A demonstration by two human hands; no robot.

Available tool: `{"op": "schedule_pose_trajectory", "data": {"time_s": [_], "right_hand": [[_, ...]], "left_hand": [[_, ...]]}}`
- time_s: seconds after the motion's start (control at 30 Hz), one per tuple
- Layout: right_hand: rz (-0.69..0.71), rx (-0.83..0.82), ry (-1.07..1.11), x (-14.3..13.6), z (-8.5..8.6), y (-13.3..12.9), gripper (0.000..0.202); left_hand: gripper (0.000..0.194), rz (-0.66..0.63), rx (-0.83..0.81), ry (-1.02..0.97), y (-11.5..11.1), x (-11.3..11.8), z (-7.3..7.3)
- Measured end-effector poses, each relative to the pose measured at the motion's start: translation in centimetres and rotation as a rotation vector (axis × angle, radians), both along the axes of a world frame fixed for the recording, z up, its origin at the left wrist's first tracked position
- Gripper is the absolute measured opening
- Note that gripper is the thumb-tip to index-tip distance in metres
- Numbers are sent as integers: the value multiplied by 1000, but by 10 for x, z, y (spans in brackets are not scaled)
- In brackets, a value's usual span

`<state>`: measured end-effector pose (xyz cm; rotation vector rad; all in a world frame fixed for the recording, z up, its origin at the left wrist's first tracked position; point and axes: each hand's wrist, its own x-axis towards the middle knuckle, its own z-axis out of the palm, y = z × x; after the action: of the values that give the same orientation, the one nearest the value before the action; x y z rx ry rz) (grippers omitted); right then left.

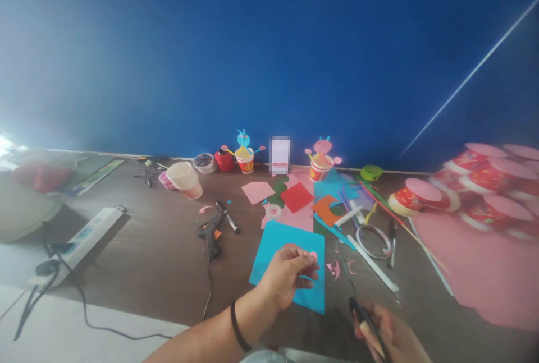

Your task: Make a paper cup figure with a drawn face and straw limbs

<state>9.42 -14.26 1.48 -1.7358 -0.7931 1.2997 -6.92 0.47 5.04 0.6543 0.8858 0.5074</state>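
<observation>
My left hand [290,273] pinches a small rounded pink paper piece [314,256] between thumb and fingers. Below it on the table lies a blue paper sheet [269,245], partly covered by the hand. At the lower right, my right hand [389,329] is wrapped round the dark handles of a pair of scissors [356,309]. Their thin blades point up and away from me, blurred, so how far apart they are is unclear. Pink paper scraps [334,269] lie just beyond the scissors, right of the blue sheet.
A glue gun [209,234] and a utility knife [228,217] lie left of the sheet. Two paper-cup figures [244,152] stand by the blue wall. Coloured paper, a tape roll [374,241] and sticks spread rightward, near stacked red cups [494,175]. A power strip [80,242] sits left.
</observation>
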Motion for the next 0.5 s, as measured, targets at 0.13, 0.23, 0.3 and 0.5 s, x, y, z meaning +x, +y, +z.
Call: {"op": "schedule_pose_trajectory", "data": {"time_s": [0.13,0.23,0.3,0.5], "right_hand": [[69,108,103,-19,0,11,55],[4,129,148,-27,3,13,57],[-19,120,172,-30,4,12,58],[-32,136,145,-25,1,8,57]], "left_hand": [[35,-26,-1,14,-2,3,5],[32,-37,-1,17,-4,5,6],[31,-42,-3,17,-5,8,7],[29,-62,-31,-16,-7,19,2]]}}
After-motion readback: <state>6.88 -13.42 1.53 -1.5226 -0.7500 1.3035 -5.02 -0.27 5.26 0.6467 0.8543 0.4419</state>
